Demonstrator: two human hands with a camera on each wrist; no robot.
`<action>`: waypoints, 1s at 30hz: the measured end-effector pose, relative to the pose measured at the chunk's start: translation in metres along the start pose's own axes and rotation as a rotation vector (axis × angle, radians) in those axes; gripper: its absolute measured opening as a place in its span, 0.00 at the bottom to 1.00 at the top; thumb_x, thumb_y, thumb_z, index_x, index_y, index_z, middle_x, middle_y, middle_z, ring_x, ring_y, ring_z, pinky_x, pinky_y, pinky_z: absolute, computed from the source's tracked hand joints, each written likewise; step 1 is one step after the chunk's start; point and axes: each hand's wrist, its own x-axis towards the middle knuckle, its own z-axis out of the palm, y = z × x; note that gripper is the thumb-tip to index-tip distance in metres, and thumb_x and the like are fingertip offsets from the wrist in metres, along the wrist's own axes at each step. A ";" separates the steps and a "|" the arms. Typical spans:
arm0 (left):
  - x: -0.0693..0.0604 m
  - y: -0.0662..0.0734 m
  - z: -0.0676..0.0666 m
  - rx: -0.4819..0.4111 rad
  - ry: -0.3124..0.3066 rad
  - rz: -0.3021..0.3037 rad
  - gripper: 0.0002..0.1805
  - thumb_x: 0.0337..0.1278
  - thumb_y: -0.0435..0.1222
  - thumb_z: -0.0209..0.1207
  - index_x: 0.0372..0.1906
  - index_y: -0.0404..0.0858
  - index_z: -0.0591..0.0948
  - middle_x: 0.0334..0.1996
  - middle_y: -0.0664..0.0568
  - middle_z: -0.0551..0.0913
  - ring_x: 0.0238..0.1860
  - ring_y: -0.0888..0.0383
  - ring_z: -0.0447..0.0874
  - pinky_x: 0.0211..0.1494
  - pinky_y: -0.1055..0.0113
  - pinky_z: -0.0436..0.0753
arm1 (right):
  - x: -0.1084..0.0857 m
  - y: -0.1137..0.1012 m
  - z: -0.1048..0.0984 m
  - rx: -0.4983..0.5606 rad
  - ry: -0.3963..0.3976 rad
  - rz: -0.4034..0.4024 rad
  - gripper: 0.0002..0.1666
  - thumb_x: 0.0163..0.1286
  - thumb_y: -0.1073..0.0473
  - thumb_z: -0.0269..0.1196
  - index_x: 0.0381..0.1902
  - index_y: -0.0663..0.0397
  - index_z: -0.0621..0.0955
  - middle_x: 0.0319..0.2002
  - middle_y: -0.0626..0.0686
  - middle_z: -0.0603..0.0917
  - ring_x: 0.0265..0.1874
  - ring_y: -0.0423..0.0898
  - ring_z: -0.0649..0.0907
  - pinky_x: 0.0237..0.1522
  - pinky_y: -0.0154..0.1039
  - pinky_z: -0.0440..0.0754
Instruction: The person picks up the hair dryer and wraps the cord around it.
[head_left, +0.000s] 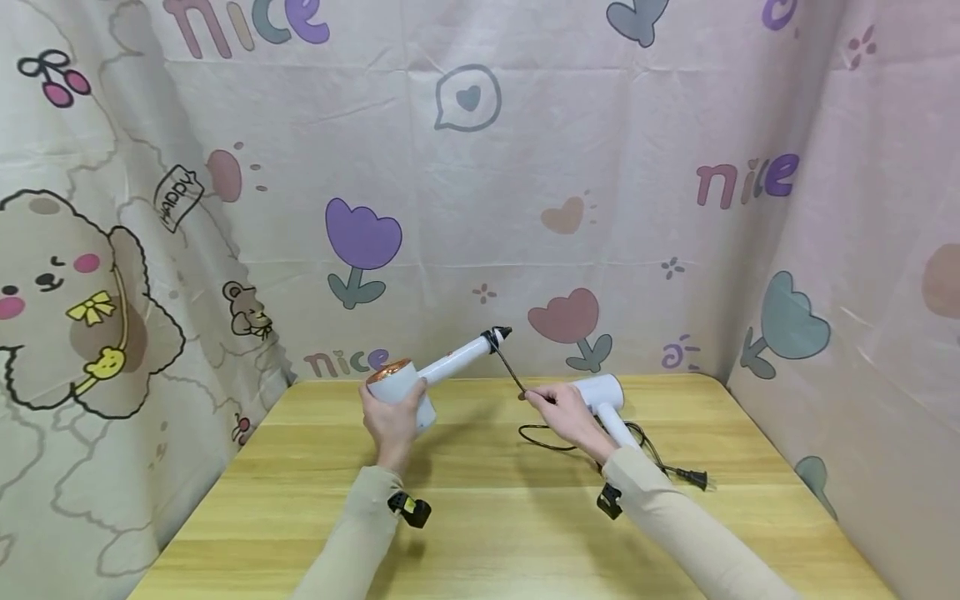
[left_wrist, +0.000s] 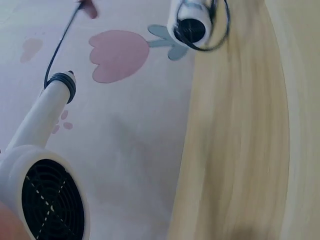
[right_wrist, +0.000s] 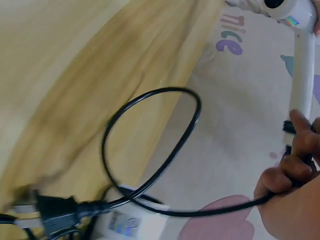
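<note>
Our left hand (head_left: pixel 392 418) grips a hair dryer (head_left: pixel 452 362), our right hand (head_left: pixel 567 413) pinches its cord (head_left: pixel 511 368); looks like we're winding (maybe unwinding?), so next probably needs steady tension.

Reads "nice" in multicoloured letters (head_left: pixel 750 181), three times, on the back curtain (head_left: pixel 465 208), and "HAPPY" in black capitals (head_left: pixel 178 197) on a flag (head_left: pixel 174 217) printed on the left curtain (head_left: pixel 127 283).

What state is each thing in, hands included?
First hair dryer: raised off the table
Its cord: coiled round the handle, one stretch pulled straight
Left hand: gripping the first hair dryer
Right hand: pinching the cord
Second hair dryer: resting on the table
Plug: prongs bare, in no socket
</note>
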 end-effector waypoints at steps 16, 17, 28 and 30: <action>0.005 0.007 0.007 -0.418 -0.115 -0.422 0.37 0.48 0.42 0.72 0.61 0.39 0.65 0.47 0.50 0.78 0.36 0.59 0.85 0.43 0.62 0.87 | 0.003 0.017 -0.030 0.354 -0.298 0.233 0.21 0.79 0.53 0.47 0.50 0.59 0.82 0.18 0.45 0.65 0.16 0.39 0.59 0.21 0.33 0.59; 0.005 0.007 0.006 -0.421 -0.129 -0.448 0.38 0.48 0.43 0.72 0.60 0.39 0.64 0.47 0.50 0.78 0.36 0.59 0.85 0.44 0.62 0.87 | 0.003 0.018 -0.032 0.362 -0.296 0.250 0.21 0.79 0.53 0.48 0.50 0.60 0.82 0.18 0.45 0.64 0.16 0.39 0.59 0.21 0.33 0.59; 0.003 0.010 0.000 -0.501 -0.340 -0.596 0.31 0.56 0.48 0.66 0.56 0.37 0.67 0.35 0.54 0.83 0.33 0.59 0.85 0.42 0.65 0.86 | 0.017 0.017 -0.033 0.228 -0.286 0.307 0.16 0.75 0.55 0.55 0.46 0.58 0.86 0.22 0.49 0.76 0.14 0.39 0.61 0.18 0.32 0.58; 0.002 0.011 0.000 -0.519 -0.379 -0.610 0.29 0.58 0.48 0.65 0.56 0.37 0.67 0.34 0.54 0.83 0.33 0.58 0.85 0.42 0.65 0.86 | 0.021 0.017 -0.034 0.184 -0.268 0.296 0.15 0.73 0.56 0.58 0.44 0.58 0.87 0.24 0.50 0.80 0.15 0.38 0.63 0.18 0.32 0.59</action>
